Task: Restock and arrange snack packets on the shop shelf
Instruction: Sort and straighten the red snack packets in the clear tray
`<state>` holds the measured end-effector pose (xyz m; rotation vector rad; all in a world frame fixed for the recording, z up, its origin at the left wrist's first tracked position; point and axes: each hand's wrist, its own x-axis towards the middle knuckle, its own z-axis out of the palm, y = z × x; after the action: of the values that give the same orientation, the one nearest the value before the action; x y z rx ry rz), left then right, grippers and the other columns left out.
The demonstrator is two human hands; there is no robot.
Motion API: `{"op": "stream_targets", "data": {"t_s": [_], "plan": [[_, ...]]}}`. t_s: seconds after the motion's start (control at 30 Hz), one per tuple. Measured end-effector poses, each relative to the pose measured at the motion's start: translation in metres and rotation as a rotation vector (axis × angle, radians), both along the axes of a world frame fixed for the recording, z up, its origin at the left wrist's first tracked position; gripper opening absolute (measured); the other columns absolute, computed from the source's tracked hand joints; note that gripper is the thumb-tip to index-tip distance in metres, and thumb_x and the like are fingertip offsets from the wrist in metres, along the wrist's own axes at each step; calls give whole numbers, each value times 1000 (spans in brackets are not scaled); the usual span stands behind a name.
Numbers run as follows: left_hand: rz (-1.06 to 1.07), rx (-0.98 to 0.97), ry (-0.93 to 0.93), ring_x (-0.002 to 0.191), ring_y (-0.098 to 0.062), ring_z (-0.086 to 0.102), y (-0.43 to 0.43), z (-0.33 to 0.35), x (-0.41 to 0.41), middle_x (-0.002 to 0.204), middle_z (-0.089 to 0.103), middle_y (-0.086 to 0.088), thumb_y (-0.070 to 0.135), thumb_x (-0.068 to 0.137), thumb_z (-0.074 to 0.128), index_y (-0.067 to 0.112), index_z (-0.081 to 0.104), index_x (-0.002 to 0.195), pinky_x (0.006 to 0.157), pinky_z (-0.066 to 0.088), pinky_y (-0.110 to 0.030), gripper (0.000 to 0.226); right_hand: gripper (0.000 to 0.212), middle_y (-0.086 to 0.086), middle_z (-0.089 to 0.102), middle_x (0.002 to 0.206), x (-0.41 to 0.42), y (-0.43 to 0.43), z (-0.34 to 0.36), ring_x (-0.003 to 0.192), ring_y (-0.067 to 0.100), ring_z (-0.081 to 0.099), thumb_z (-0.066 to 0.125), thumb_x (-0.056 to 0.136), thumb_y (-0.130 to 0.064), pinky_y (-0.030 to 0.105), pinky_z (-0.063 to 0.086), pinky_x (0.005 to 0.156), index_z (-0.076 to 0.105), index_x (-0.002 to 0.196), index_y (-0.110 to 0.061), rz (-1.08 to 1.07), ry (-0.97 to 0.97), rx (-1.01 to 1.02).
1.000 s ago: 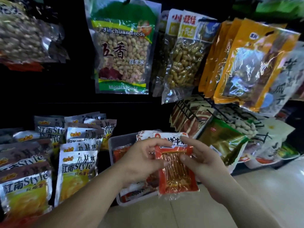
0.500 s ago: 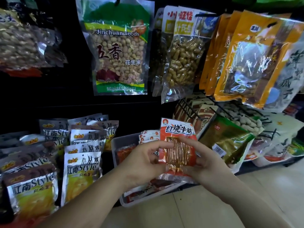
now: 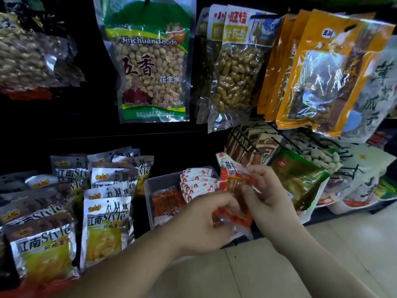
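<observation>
Both hands hold a small red snack packet with a clear window, tilted above the right end of a clear plastic bin. My left hand pinches its lower edge with curled fingers. My right hand grips its upper right side. The bin holds several matching red-and-white packets, some standing in a row, one lying flat at the left.
Silver "Style" packets stand in rows on the low shelf at left. Large peanut bags and orange bags hang above on hooks. A green packet and wire pegs crowd the right. Beige floor lies below.
The red packet has tilted from upright and facing me to slanted, and it has shifted right. Both hands moved up and right with it, closer to the bin.
</observation>
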<state>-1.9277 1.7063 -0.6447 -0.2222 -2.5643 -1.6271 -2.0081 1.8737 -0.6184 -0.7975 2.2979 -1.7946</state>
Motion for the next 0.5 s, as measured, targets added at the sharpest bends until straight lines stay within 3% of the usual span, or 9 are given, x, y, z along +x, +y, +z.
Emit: {"op": "stream_targets", "data": {"t_s": [0.1,0.17,0.27,0.33,0.37,0.43,0.5], "plan": [[206,35,27,103,-12,62,-13,-8,-2,108,60,15,15,90,71,35,59,96,84,57,-43,24,41,9,75,105,-2,6,4,84,27,75,47,105,4,56,63,69,48,123,-33,29,-104,-79],[251,101,6,102,-11,61,-19,-8,-2,114,59,15,17,89,76,37,60,99,82,55,-37,27,58,15,74,102,1,9,6,78,39,70,47,105,4,56,58,66,39,141,-40,131,-85,-38],[200,338,-147,96,-19,69,-19,-3,0,121,67,2,1,91,75,36,67,104,78,61,-41,38,83,11,70,110,0,11,3,92,59,57,49,105,0,68,53,78,23,152,-63,249,-35,81],[209,349,-157,93,-16,71,-18,-4,0,118,70,2,-1,90,75,37,71,108,81,63,-39,43,74,-9,69,123,-3,12,-3,110,47,60,51,105,-3,65,52,93,33,152,-57,239,-9,114],[230,320,-150,86,-13,70,-18,-5,0,116,70,3,0,91,75,41,71,111,78,62,-34,45,68,-17,67,126,-4,12,-6,117,36,61,55,104,-4,57,55,96,42,148,-54,203,35,152],[250,236,-142,70,-15,61,-20,-7,0,104,70,-9,4,93,73,47,67,118,67,57,-37,50,57,-16,68,126,-5,11,-11,119,17,65,61,102,-7,34,59,92,58,135,-53,138,80,227],[227,221,-172,73,-18,63,-21,-10,0,101,69,-17,5,94,72,54,60,127,66,58,-39,60,50,-14,71,123,-8,10,-14,114,8,67,63,100,-8,29,60,90,63,132,-47,62,95,300]]}}
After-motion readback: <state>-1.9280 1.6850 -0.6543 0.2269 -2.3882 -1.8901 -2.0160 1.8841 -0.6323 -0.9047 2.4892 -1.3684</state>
